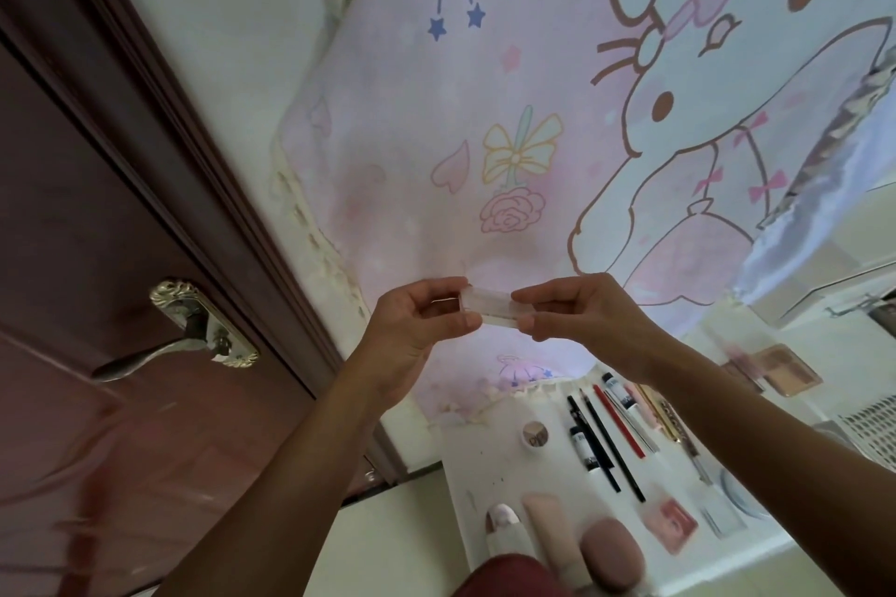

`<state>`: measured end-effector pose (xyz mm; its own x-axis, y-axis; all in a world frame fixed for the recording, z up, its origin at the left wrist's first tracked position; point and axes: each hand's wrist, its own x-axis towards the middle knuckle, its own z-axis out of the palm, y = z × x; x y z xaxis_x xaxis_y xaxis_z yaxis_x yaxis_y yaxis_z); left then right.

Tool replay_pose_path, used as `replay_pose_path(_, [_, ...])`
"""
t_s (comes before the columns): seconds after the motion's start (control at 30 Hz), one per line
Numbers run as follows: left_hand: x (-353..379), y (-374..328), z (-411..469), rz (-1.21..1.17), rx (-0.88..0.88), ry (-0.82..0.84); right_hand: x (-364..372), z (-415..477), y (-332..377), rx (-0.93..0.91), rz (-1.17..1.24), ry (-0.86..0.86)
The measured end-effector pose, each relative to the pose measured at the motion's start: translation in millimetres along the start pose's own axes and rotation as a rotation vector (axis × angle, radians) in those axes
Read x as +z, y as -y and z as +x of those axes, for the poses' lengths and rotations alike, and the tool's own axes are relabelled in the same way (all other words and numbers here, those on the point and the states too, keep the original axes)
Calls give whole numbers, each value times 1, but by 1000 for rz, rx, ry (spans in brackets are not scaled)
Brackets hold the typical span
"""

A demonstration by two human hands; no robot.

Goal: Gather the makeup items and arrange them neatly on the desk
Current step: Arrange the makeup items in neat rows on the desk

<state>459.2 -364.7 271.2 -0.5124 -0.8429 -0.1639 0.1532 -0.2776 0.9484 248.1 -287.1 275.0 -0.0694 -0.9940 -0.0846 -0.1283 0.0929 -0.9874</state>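
A small clear case (489, 308) is held up well above the desk (485, 470). The left hand (417, 325) pinches one end and the right hand (582, 310) the other, fingers curled on it. Pencils (606, 441) lie in a row on the desk, a sponge (612, 553) at its near edge. A pink cloth (436, 136) hangs behind the desk.

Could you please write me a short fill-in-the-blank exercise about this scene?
The left hand and right hand pinch a clear case by its ____.
The red pencil lies on the ____.
The pink cloth bears three blue ____.
Missing words: ends; desk; stars.
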Motion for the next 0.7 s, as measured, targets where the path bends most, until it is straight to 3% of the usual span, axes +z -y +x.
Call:
replay_pose_path(0.33, [0, 7, -1, 4, 32, 49, -8, 3, -6, 14, -8, 12])
replay_pose_path(0.7, [-12, 37, -5, 44, -126, 16, 0, 11, -26, 130, -3, -36])
